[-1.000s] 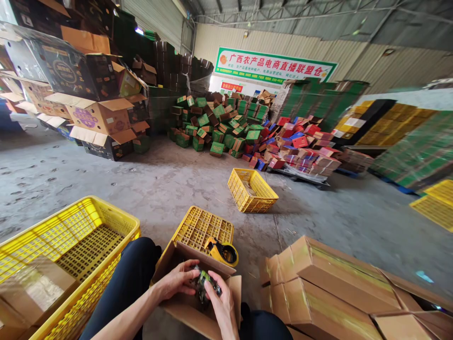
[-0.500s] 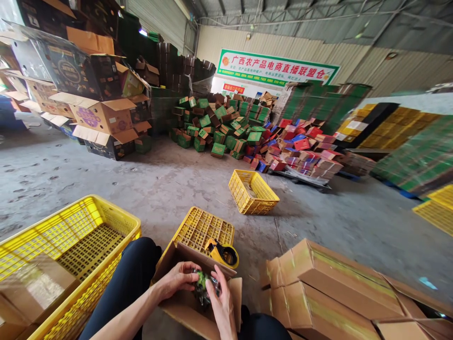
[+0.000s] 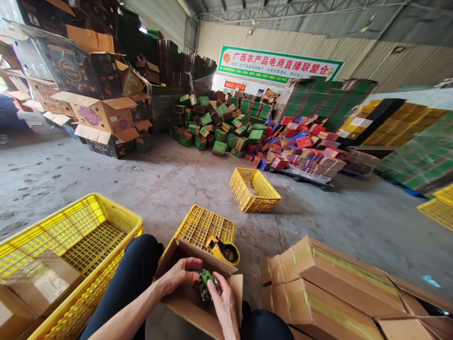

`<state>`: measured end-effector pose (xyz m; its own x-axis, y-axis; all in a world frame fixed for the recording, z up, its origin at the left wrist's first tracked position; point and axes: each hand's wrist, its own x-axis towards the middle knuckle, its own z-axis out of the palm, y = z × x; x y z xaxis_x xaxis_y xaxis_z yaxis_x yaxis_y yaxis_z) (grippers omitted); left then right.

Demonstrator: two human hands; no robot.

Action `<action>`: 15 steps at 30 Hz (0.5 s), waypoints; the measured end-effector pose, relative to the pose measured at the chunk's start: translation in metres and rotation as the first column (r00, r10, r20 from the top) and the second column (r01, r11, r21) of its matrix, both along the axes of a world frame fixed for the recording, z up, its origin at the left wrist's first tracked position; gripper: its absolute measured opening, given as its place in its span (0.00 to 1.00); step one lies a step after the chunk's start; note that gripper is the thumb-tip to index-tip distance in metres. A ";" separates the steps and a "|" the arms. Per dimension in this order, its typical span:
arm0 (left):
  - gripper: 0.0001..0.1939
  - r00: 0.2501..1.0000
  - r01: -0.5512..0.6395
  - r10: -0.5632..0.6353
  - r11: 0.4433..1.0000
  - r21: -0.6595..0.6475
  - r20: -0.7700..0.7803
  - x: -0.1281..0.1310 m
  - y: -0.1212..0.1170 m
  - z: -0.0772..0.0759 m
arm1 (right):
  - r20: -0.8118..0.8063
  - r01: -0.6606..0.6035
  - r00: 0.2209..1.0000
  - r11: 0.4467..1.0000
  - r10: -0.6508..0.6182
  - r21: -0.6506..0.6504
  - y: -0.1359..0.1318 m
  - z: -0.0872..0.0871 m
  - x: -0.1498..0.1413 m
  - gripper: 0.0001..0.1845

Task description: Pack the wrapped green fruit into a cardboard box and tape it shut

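An open brown cardboard box (image 3: 184,307) rests on my lap at the bottom centre. Over its opening both hands grip one small dark green wrapped item (image 3: 204,284). My left hand (image 3: 179,276) curls round its left side, fingers closed. My right hand (image 3: 223,303) holds its right side, thumb and fingers pressed on it. A yellow tape dispenser (image 3: 223,250) lies just beyond the box on an upturned yellow crate (image 3: 201,225).
A large yellow crate (image 3: 76,236) holding a cardboard piece stands at my left. Sealed brown boxes (image 3: 336,293) are stacked at my right. Another yellow crate (image 3: 254,190) sits on the concrete floor ahead. Piles of green, red and brown boxes line the back.
My hands have shifted the green item slightly in the box opening; the view has drifted a little. Nothing else moved.
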<state>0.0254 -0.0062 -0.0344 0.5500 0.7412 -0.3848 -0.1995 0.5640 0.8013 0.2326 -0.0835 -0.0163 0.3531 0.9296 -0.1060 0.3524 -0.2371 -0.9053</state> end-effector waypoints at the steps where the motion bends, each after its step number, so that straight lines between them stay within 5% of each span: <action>1: 0.33 0.999 -0.037 0.038 0.999 0.022 -0.020 -0.001 0.001 -0.002 | 0.037 0.010 0.999 1.000 -0.010 0.002 0.000 -0.003 0.002 0.32; 7: 0.32 0.965 -0.189 0.206 0.975 0.115 -0.161 -0.012 0.007 -0.010 | 0.295 -0.032 0.955 0.998 0.014 0.055 0.000 -0.010 0.000 0.23; 11: 0.29 0.943 -0.176 0.211 0.973 0.151 -0.259 -0.019 0.013 -0.018 | 0.558 -0.010 0.829 1.000 0.022 -0.023 0.002 -0.008 -0.011 0.17; 15: 0.26 0.910 -0.123 0.201 0.966 0.226 -0.362 -0.021 0.019 -0.027 | 0.622 0.025 0.783 0.997 0.030 -0.080 0.005 -0.013 -0.016 0.16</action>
<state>0.0046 0.0125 -0.0611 0.2573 0.8885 -0.3799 0.0653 0.3762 0.9242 0.2168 -0.0786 -0.0289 0.3655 0.9287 0.0629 0.8329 -0.2962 -0.4674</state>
